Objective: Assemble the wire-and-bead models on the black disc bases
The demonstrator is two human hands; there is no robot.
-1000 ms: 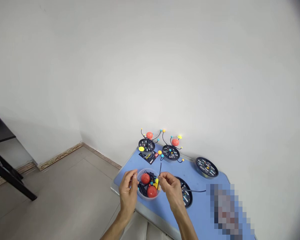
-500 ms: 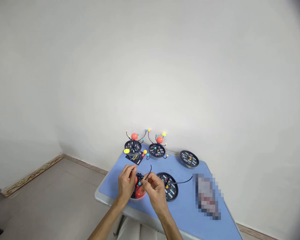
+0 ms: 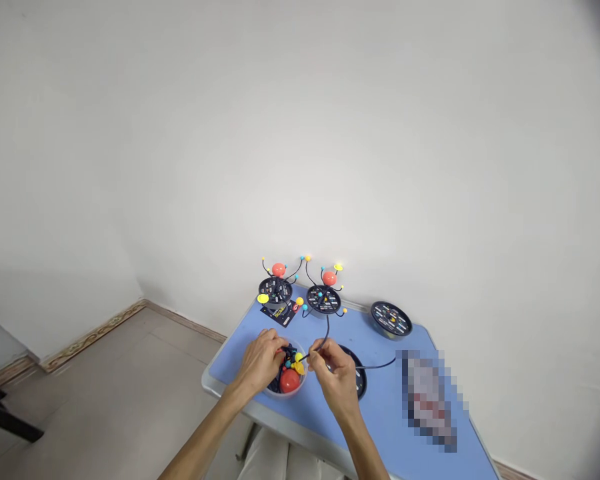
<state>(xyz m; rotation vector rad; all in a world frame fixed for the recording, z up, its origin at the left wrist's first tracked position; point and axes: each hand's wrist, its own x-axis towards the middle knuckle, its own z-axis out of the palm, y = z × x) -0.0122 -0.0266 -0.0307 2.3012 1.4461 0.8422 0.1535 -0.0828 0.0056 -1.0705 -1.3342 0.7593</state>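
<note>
My right hand (image 3: 336, 377) pinches a thin, curved black rod (image 3: 324, 339) between thumb and fingers, holding it above the right side of a clear plastic bowl (image 3: 285, 397). My left hand (image 3: 263, 360) reaches into that bowl with bent, slightly parted fingers; its fingertips are partly hidden among the parts. Inside lie a red ball (image 3: 290, 381), small yellow and blue pieces and several black parts. Behind my right hand, partly covered by it, is a round black base (image 3: 361, 380) with printed labels. Another black rod (image 3: 377, 366) extends from this base to the right.
Two assembled planet models, the left one (image 3: 275, 290) and the right one (image 3: 323, 300), stand at the back of the blue table (image 3: 380, 427). A black printed card (image 3: 285, 315) lies before them. Another round base (image 3: 391, 319) sits back right; a blurred-out item (image 3: 430, 400) is on the right.
My left hand has lowered into the bowl. My right hand, still pinching the black rod, has moved slightly right, and the rod now points more upright. The whole view has shifted a little.
</note>
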